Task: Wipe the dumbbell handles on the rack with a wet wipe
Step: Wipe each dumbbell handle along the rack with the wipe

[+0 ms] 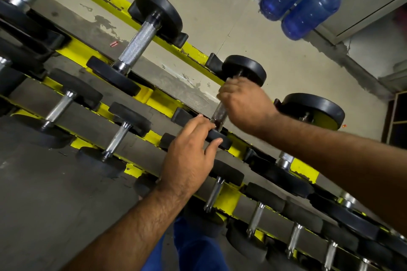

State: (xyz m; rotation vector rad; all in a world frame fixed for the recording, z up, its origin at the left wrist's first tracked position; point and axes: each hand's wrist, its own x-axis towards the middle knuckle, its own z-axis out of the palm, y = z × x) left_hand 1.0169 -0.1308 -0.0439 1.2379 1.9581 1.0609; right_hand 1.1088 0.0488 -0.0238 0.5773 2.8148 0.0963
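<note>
A bare concrete floor [253, 28] and a grey rubber mat lie under a yellow-painted steel dumbbell rack [193, 49], whose tiers run diagonally from upper left to lower right across the tilted view. On the upper tier sits the black round-headed dumbbell with a knurled chrome handle [220, 113]; its long axis crosses the rails, one head [244, 69] pointing away toward the floor beyond, the other [218, 138] toward the person. The right hand [244, 103] is closed around the upper part of the handle; a wet wipe cannot be made out in its grip. The left hand [189, 152] lies with fingers spread, fingertips resting on the near head. A larger dumbbell of the same kind [138, 42] rests to the left, parallel to it, and smaller ones fill the lower tiers. Blue plastic water jugs [308, 6] lie on the floor behind the rack.
</note>
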